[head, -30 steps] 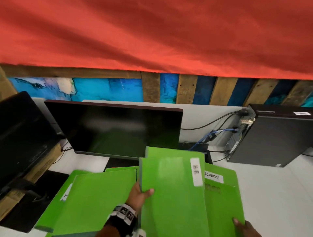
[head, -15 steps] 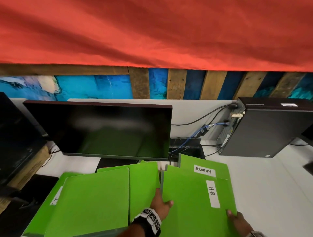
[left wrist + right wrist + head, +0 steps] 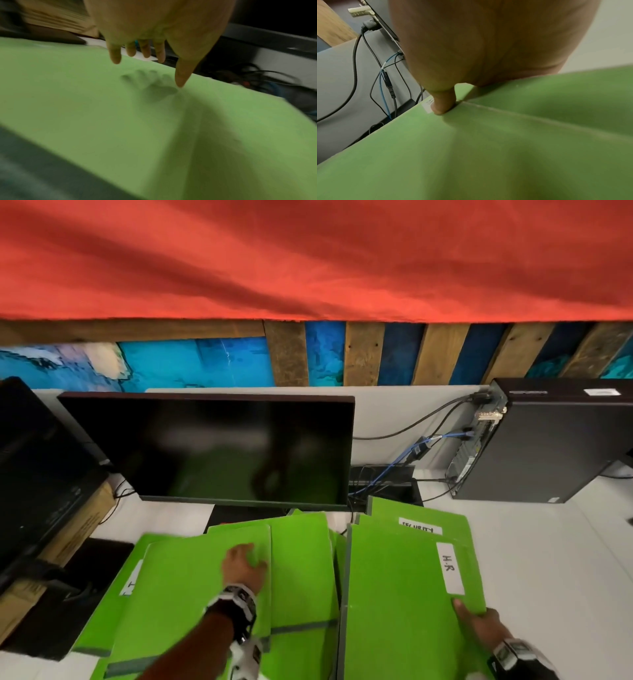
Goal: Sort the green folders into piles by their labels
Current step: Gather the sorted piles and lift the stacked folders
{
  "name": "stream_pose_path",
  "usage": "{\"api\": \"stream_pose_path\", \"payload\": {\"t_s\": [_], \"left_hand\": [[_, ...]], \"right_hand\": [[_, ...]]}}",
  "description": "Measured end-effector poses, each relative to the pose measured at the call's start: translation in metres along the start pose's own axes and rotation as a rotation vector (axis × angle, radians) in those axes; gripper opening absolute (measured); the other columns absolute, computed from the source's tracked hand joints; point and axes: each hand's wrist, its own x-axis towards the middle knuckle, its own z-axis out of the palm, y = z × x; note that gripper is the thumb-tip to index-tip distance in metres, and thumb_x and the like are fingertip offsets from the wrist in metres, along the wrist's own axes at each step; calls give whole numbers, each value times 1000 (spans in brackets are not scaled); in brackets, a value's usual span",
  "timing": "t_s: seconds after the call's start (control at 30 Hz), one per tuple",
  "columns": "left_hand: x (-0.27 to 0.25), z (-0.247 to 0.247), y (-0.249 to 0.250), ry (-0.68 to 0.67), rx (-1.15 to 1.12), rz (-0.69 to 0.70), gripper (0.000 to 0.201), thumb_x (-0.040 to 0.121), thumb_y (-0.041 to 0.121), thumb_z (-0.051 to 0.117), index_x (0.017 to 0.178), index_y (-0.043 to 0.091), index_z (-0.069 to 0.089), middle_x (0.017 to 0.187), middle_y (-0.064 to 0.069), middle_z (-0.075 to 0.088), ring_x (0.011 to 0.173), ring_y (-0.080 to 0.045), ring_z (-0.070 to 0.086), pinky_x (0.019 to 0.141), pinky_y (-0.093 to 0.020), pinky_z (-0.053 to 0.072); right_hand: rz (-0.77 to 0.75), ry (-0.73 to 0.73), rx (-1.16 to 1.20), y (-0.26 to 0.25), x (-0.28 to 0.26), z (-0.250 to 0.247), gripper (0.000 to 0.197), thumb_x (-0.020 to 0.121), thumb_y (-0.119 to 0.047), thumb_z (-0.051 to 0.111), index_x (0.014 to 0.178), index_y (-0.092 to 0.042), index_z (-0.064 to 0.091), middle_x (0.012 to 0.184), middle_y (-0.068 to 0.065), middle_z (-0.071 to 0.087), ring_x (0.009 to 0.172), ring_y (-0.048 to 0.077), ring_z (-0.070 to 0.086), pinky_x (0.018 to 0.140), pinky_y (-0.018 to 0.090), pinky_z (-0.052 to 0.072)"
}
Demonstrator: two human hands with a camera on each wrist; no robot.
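Note:
Two heaps of green folders lie on the white desk. On the right heap the top folder, labelled H.R [image 3: 404, 594], covers most of a folder labelled SECURITY [image 3: 419, 525]. My right hand [image 3: 476, 621] pinches the H.R folder [image 3: 471, 142] at its near right corner, with the thumb [image 3: 443, 104] on top and the fingers hidden beneath. My left hand [image 3: 245, 563] hovers with straight fingers [image 3: 163, 54] just over the top folder of the left heap [image 3: 191, 594], holding nothing. A label [image 3: 130, 587] shows on a lower left folder, too blurred to read.
A dark monitor [image 3: 212, 446] stands right behind the folders, and a black computer tower [image 3: 555, 446] with cables [image 3: 411, 453] stands at the back right. A second dark screen [image 3: 34, 467] sits on a cardboard box [image 3: 78, 529] at left. Bare white desk [image 3: 565, 559] lies to the right.
The H.R folder went from raised in both hands down and right onto the SECURITY folder. My left hand let go of it and moved left over the left heap.

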Motion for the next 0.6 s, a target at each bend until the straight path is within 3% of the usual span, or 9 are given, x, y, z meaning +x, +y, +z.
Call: {"api": "stream_pose_path", "payload": {"t_s": [0.1,0.17,0.27,0.37,0.43,0.5,0.53,0.6], "left_hand": [[17,-31,-46,6,204,-193,77,66,32,81,133,13,48,146,-16,34,134,-35,33,110,-43,33],[15,-36,-73,-79,279,-254,99,65,50,78,144,17,30,156,-11,17,143,-33,18,116,-44,23],[7,-26,-92,-175,389,-217,114,61,71,66,150,27,9,160,-4,-1,146,-32,4,116,-55,20],[-3,-22,-93,-231,504,-126,114,58,77,61,148,36,5,160,1,-3,147,-30,6,115,-54,23],[-10,-28,-92,-311,544,-19,106,61,70,64,148,39,11,160,4,3,146,-26,12,117,-45,22],[-11,-46,-90,-379,444,69,89,62,58,69,141,31,37,157,0,21,142,-21,26,116,-32,25],[-12,-57,-90,-325,307,59,73,62,48,74,128,24,54,152,-6,34,137,-21,37,111,-28,30],[-9,-80,-105,32,122,-63,48,63,24,83,107,16,68,138,-17,51,126,-30,50,104,-35,39]], "right_hand": [[37,56,-29,-6,-5,0,78,81,-43,66,132,10,41,129,32,51,106,37,56,98,41,43],[28,81,-25,-5,0,1,79,83,-44,63,133,12,39,132,34,47,114,41,53,102,44,41],[47,84,-37,-7,2,2,80,86,-43,60,135,14,34,136,36,41,122,45,47,104,45,37],[78,83,-33,-8,2,0,81,85,-44,60,135,15,35,137,36,40,122,44,47,105,46,37],[90,82,-39,-9,4,1,81,85,-42,62,135,15,35,139,36,38,124,45,45,108,47,35],[99,100,-29,-10,3,1,81,85,-40,63,135,16,33,141,37,35,126,45,43,110,47,32],[104,111,-40,-10,2,2,80,85,-40,63,135,17,34,141,37,34,127,46,42,110,46,31],[98,120,-58,-10,-2,3,79,85,-41,62,133,16,37,140,37,36,126,46,43,110,47,31]]}}
